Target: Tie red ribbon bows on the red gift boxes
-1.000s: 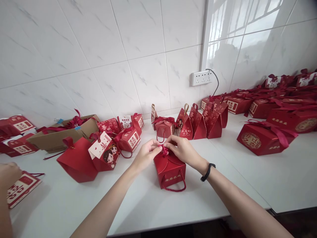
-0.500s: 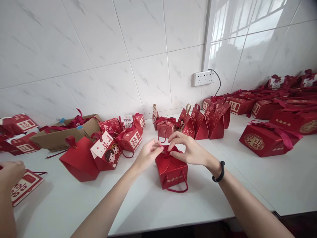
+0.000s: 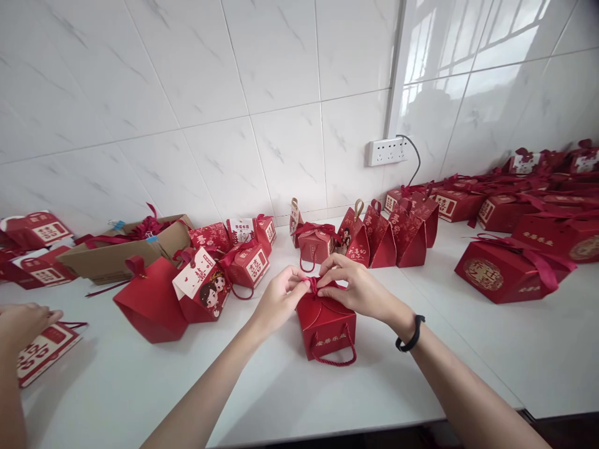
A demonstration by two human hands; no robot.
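L hand's [image 3: 279,298] thumb + index look closed on the red ribbon [image 3: 312,285]; R hand [image 3: 354,288] curls in from the other side, tips at the ribbon, can't tell from here if pinched tight or just touching. Both abt equally near. Red box [image 3: 327,319] sits upright right under the fingers, most of it on their near side; long axis hard to call. Rope handle [image 3: 334,362] droops off its near face, below the fingers. Beyond them: bow-topped box [image 3: 311,247], then wall socket [image 3: 388,152], far R.

Illumination bright, diffuse. Barred glare noted on glossy wall tiles [image 3: 484,93], upper right. Soft shadow across white tabletop [image 3: 374,393], lower centre. Wide-angle stretching toward frame edges.
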